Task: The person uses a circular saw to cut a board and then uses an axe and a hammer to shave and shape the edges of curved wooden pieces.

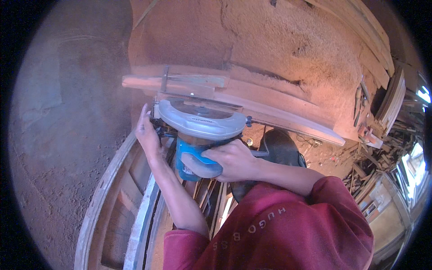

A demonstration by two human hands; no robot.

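My right hand [236, 161] is closed around the rear handle of a circular saw [202, 122], which has a teal motor body and a silver curved blade guard. At the saw's left end is my left hand [147, 135], its fingers stretched upward beside the base plate. Whether it touches the saw I cannot tell. The saw lies over a long wooden board [288, 111] that runs from left to lower right. A thin metal bar [165, 78] sticks out from the saw's left end across the board. The blade is hidden from me.
Below my left arm stands a wooden frame [105, 193] with long rails. Reddish sawdust [279, 40] covers much of the ground beyond the board. A handsaw [370, 137] and scrap wood [360, 168] lie at the right. Long planks [360, 31] rest at the far right.
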